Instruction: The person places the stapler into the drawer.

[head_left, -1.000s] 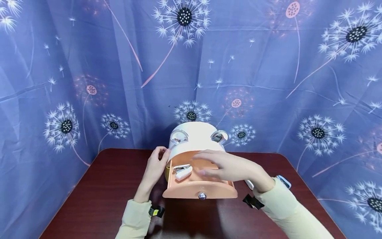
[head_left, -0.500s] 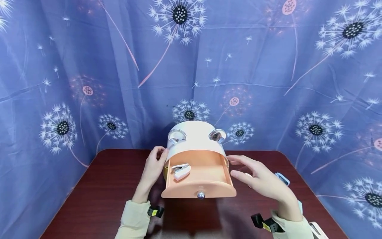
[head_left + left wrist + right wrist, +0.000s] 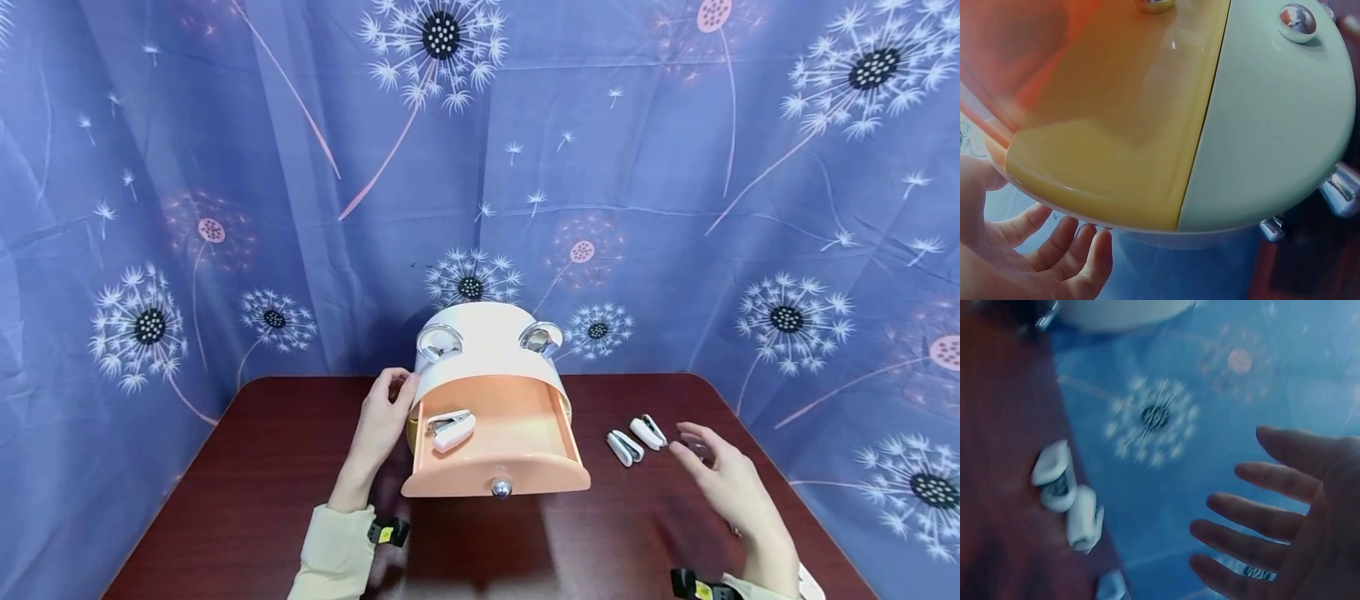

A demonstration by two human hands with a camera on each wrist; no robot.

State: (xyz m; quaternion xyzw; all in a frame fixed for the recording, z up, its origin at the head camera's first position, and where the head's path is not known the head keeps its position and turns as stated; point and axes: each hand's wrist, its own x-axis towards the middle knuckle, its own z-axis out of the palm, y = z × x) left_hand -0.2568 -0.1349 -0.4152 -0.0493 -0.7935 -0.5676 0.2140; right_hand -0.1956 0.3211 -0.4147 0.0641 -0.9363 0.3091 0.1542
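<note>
A rounded white drawer box (image 3: 483,321) stands at the back of the table, its top peach drawer (image 3: 497,479) pulled out. A small white stapler (image 3: 453,435) lies in the drawer's left side. My left hand (image 3: 377,423) rests against the box's left side, fingers loosely bent along the rim in the left wrist view. My right hand (image 3: 731,483) holds nothing; its fingers are spread over the table's right side. Left of it lie two white staplers, a nearer stapler (image 3: 625,448) and a farther stapler (image 3: 648,432).
Below the peach drawer, the box has a yellow drawer (image 3: 1129,150) and a mint drawer (image 3: 1260,144) with silver knobs. A light blue item (image 3: 1110,585) lies near the staplers. A white object (image 3: 810,585) shows beside the right forearm. A blue dandelion curtain (image 3: 300,167) hangs behind.
My right hand has moved from over the drawer out to the right, uncovering the drawer's inside and two staplers on the table. The left hand stays at the box's side.
</note>
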